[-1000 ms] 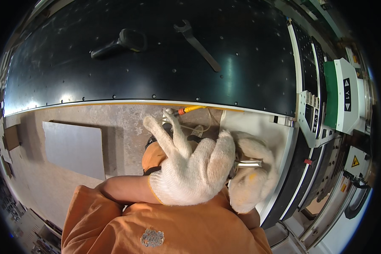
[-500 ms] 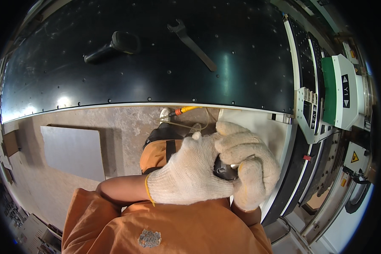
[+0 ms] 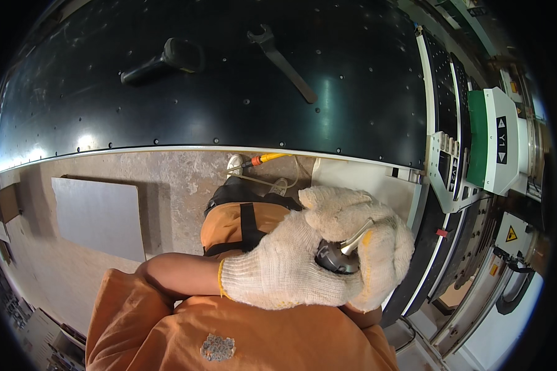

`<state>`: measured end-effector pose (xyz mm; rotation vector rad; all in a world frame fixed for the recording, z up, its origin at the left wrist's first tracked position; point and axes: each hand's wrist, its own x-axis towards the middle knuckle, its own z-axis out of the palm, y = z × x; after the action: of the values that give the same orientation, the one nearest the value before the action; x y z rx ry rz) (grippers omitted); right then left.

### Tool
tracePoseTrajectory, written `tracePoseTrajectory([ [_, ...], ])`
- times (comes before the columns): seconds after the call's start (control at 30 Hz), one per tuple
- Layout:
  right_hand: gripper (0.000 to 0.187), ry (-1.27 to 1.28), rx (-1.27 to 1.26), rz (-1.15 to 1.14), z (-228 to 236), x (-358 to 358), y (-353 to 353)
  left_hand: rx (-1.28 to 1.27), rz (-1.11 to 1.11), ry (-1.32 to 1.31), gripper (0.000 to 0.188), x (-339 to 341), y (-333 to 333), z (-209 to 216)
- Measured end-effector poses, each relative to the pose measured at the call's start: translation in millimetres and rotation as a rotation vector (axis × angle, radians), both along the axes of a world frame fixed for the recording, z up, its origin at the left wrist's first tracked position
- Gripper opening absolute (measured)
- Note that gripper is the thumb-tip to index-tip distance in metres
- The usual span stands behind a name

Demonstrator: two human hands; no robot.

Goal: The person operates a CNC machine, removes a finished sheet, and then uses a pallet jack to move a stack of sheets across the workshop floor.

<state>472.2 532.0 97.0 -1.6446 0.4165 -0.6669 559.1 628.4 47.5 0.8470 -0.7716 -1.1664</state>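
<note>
In front of my body both hands, in cream knitted work gloves, are brought together. My left hand (image 3: 288,263) is closed around a dark, rounded metal piece (image 3: 335,258), whose far side is hidden by the glove. Curled over it from the right is my right hand (image 3: 380,253), its fingers bent around a short silver metal rod (image 3: 356,237). The rod slants up from the dark piece; I cannot tell whether the two are joined. Beyond the hands, an open-ended spanner (image 3: 284,65) and a black handheld scanner (image 3: 167,62) lie on the black tabletop (image 3: 229,117).
Down on the floor to the left is a grey board (image 3: 99,216). Below the table edge runs a yellow and orange hose fitting (image 3: 265,159). A machine with a green and white carriage (image 3: 492,142) stands along the right side, beside a white panel (image 3: 359,176).
My right hand has turned and shifted slightly, so more of the silver rod shows. Both hands have dropped a little nearer my body. The dark piece stays between them.
</note>
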Motion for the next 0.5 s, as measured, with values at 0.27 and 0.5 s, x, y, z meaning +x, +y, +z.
tracePoseTrajectory([
  [0.27,0.025,-0.096,-0.272,-0.209,-8.7,8.0,10.3,-0.010,0.248,-0.319,0.074,-2.9,12.2,5.8],
  [0.5,0.029,0.036,0.059,0.022,2.4,-1.4,5.0,-0.044,0.207,-0.169,0.083,-15.2,11.5,-4.8],
])
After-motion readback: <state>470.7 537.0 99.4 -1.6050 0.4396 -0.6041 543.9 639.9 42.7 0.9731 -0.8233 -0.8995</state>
